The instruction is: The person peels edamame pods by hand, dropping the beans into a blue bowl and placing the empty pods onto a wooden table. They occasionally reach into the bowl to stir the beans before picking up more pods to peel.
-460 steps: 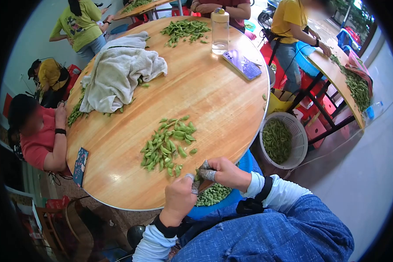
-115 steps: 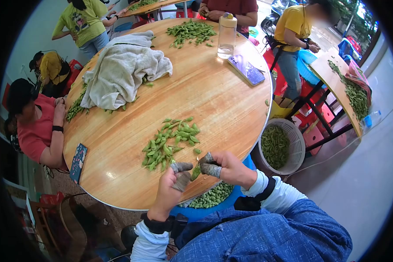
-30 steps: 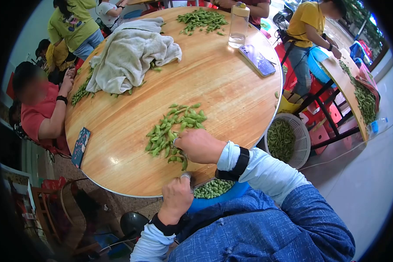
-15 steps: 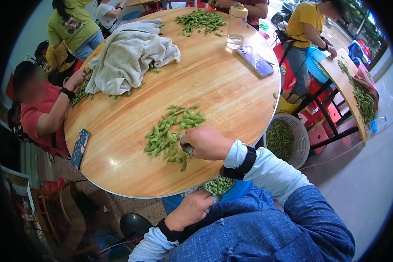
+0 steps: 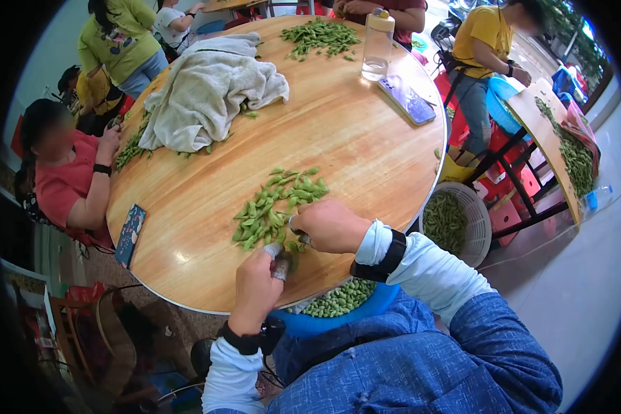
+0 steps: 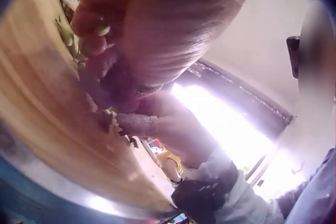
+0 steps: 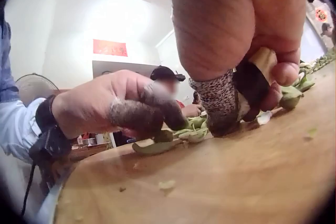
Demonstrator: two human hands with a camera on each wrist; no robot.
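A loose pile of green soybean pods point(image 5: 265, 207) lies on the round wooden table point(image 5: 366, 159). At its near edge my right hand point(image 5: 332, 226) is bent down, thumb and fingers curled onto a pod and mostly hidden from above. My left hand point(image 5: 255, 284) is close beside it over the table rim. In the right wrist view its wrapped thumb and finger pinch a green pod point(image 7: 164, 136). Grey cloth wraps point(image 7: 219, 95) cover the thumb and fingertips. A small pale-green bean point(image 6: 103, 27) shows among the left fingers. Below the rim, a blue basin point(image 5: 379, 307) holds shelled beans point(image 5: 338, 300).
A crumpled grey towel point(image 5: 210, 90) covers more pods. Further off are a water bottle point(image 5: 377, 45), a purple phone point(image 5: 408, 101) and another pod pile point(image 5: 319, 36). A dark patterned phone point(image 5: 130, 236) lies at left. A white basket point(image 5: 477, 224) of pods stands right; several people work around.
Over the last half second my left hand has risen from over the basin to the table, beside my right hand. My right hand has stayed at the pile's near edge.
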